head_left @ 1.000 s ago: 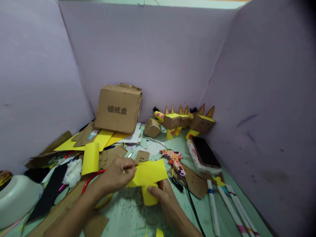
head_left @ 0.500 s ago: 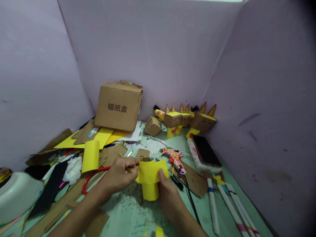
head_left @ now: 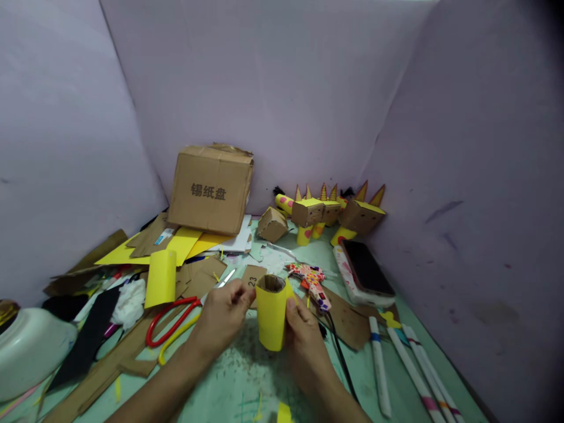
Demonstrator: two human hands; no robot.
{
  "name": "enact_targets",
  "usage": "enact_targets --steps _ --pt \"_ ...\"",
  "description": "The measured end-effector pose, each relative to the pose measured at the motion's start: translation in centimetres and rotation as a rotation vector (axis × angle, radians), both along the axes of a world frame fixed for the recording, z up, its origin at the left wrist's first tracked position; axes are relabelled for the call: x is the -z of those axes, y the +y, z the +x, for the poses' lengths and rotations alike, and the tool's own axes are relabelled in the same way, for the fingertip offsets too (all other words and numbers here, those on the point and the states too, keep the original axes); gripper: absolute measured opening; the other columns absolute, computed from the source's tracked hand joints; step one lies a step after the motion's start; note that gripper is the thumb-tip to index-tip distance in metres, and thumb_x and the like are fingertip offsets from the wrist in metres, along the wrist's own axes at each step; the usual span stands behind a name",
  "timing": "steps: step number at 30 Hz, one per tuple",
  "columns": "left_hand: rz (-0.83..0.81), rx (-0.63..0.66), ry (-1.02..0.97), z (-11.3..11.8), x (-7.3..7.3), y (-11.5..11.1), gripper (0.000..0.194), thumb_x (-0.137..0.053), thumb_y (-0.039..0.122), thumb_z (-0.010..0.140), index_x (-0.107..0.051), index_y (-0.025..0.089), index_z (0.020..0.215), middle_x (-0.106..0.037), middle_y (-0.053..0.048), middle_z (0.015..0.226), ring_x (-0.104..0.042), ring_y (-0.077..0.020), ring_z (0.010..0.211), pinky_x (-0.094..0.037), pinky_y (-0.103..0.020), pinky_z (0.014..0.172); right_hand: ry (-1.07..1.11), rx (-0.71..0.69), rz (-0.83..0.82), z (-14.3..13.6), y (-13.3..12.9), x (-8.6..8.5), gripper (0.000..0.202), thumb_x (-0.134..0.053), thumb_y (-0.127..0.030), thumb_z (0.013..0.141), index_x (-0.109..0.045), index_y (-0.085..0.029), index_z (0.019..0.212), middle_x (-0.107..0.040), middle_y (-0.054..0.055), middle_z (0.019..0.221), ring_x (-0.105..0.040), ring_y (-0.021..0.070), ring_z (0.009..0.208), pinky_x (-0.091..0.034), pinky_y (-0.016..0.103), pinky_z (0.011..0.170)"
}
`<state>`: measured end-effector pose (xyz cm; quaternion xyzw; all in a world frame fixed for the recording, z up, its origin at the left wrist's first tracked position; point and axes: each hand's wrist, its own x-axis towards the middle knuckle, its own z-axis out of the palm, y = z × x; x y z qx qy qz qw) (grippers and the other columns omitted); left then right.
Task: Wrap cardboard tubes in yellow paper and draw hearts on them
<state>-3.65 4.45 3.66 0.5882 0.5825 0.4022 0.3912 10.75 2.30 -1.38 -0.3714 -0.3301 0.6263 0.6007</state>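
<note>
My right hand (head_left: 304, 329) grips a short cardboard tube (head_left: 272, 317) covered in yellow paper, standing nearly upright with its open brown top facing me. A bit of yellow paper strip (head_left: 289, 289) shows between the tube's right side and my right fingers; the rest of it is hidden. Just left of the tube, and apart from it, my left hand (head_left: 224, 311) is closed with thumb and fingers pinched together. Whatever may be in that pinch is too small to make out. Beside my left wrist lie scissors (head_left: 171, 320) with red and yellow handles.
A cardboard box (head_left: 211, 191) leans at the back. Cardboard-headed, yellow-necked figures (head_left: 308, 212) stand at the back right. A patterned glue gun (head_left: 312, 285) with a black cord, a phone (head_left: 369, 269) and white markers (head_left: 379, 367) lie right. A curved yellow paper piece (head_left: 161, 279) stands left.
The yellow strip no longer lies across the tube's front; only its right end shows. My left hand has come away from the tube. The scissors' handles are more exposed.
</note>
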Motion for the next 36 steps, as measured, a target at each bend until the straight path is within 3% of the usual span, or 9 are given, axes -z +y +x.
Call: enact_targets --steps 2,5,9,12,15,18,26,31,36 --pt "-0.194 0.095 -0.215 0.8 -0.1 -0.5 0.045 -0.051 0.063 0.069 -0.049 0.019 0.059 -0.048 0.003 0.048 -0.044 -0.0120 0.040 -0.036 -0.025 0.040 -0.112 0.057 0.063 0.3 0.0 0.1 0.034 -0.058 -0.050 0.081 -0.070 -0.020 0.094 -0.070 0.007 0.091 -0.062 0.0237 0.083 -0.047 0.037 0.076" --pt "-0.323 0.151 -0.458 1.2 -0.8 -1.1 0.053 -0.052 0.068 0.065 -0.055 0.016 0.074 -0.059 -0.002 0.061 -0.056 -0.0163 0.050 -0.046 -0.029 0.046 -0.318 0.129 0.260 0.9 0.0 -0.4 0.027 -0.056 -0.040 0.085 -0.071 -0.025 0.101 -0.069 0.006 0.103 -0.059 0.0256 0.098 -0.042 0.040 0.089" --pt "-0.432 0.176 -0.745 0.6 -1.3 -1.2 0.038 -0.066 0.043 0.067 -0.059 0.015 0.092 -0.066 -0.006 0.079 -0.063 -0.0215 0.066 -0.052 -0.032 0.055 -0.595 0.150 0.631 1.6 -0.1 -1.2 0.029 -0.056 -0.018 0.083 -0.070 -0.034 0.102 -0.067 0.003 0.112 -0.056 0.0249 0.107 -0.034 0.045 0.099" --pt "-0.440 0.141 -0.859 0.2 -0.9 -0.8 0.028 -0.065 0.028 0.067 -0.060 0.015 0.091 -0.066 -0.005 0.082 -0.064 -0.0213 0.073 -0.052 -0.033 0.062 -0.654 0.209 0.719 1.6 -0.3 -1.4 0.035 -0.058 -0.010 0.079 -0.071 -0.037 0.096 -0.069 0.001 0.106 -0.059 0.0240 0.103 -0.031 0.048 0.102" --pt "-0.438 0.153 -0.812 0.0 -0.3 -0.5 0.031 -0.067 0.036 0.066 -0.060 0.016 0.089 -0.064 -0.003 0.078 -0.062 -0.0182 0.068 -0.051 -0.029 0.059 -0.668 0.234 0.695 1.5 -0.4 -1.4 0.029 -0.065 -0.010 0.075 -0.073 -0.035 0.087 -0.071 0.002 0.100 -0.060 0.0248 0.100 -0.032 0.049 0.101" --pt "-0.432 0.246 -0.755 0.0 0.1 -0.4 0.037 -0.074 0.036 0.059 -0.056 0.017 0.085 -0.063 -0.002 0.075 -0.059 -0.0149 0.062 -0.048 -0.025 0.055 -0.682 0.237 0.669 1.3 -0.6 -1.4 0.019 -0.068 -0.013 0.072 -0.073 -0.031 0.077 -0.070 0.004 0.096 -0.057 0.0262 0.102 -0.035 0.047 0.097" --pt "-0.403 0.258 -0.743 -0.2 0.5 0.0 0.031 -0.068 0.023 0.056 -0.057 0.016 0.083 -0.064 -0.003 0.080 -0.059 -0.0152 0.066 -0.043 -0.023 0.056 -0.616 0.333 0.372 1.2 -0.6 -1.2 0.006 -0.070 -0.020 0.068 -0.070 -0.023 0.063 -0.053 0.007 0.125 -0.043 0.0305 0.118 -0.030 0.046 0.099" --pt "-0.374 0.289 -0.756 -0.4 1.1 0.4 0.031 -0.068 0.023 0.056 -0.059 0.016 0.085 -0.065 -0.004 0.082 -0.059 -0.0155 0.068 -0.043 -0.024 0.059 -0.575 0.370 0.320 1.0 -0.4 -0.7 0.009 -0.072 -0.019 0.063 -0.064 -0.021 0.064 -0.051 0.007 0.127 -0.043 0.0297 0.120 -0.030 0.045 0.099" --pt "-0.378 0.287 -0.739 -0.5 1.5 0.7 0.031 -0.068 0.023 0.055 -0.061 0.015 0.084 -0.066 -0.005 0.084 -0.059 -0.0168 0.070 -0.041 -0.024 0.058 -0.505 0.408 0.160 0.7 -0.2 -0.7 0.039 -0.076 -0.016 0.053 -0.056 -0.023 0.085 -0.055 0.007 0.111 -0.050 0.0277 0.106 -0.037 0.041 0.091"
